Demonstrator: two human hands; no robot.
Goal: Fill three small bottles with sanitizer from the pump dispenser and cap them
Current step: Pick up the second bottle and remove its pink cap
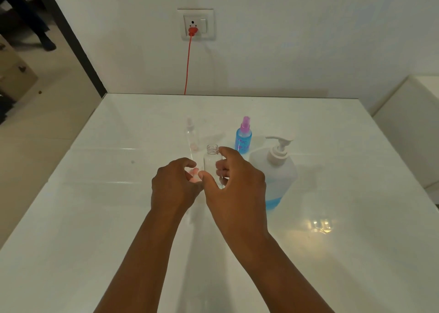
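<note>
Right hand (234, 179) grips open clear bottle (212, 161), upright on table (95, 217); left hand (174, 185) pinches pink cap (194, 173).

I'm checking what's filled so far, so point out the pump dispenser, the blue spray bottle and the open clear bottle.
pump dispenser (276, 170): head view, on its body below the pump.
blue spray bottle (243, 139): head view, on its blue body.
open clear bottle (211, 164): head view, on its clear wall.

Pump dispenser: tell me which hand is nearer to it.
Right. The right hand is just beside the pump dispenser, curled around the open clear bottle. The left hand is farther off, on the far side of that bottle.
</note>
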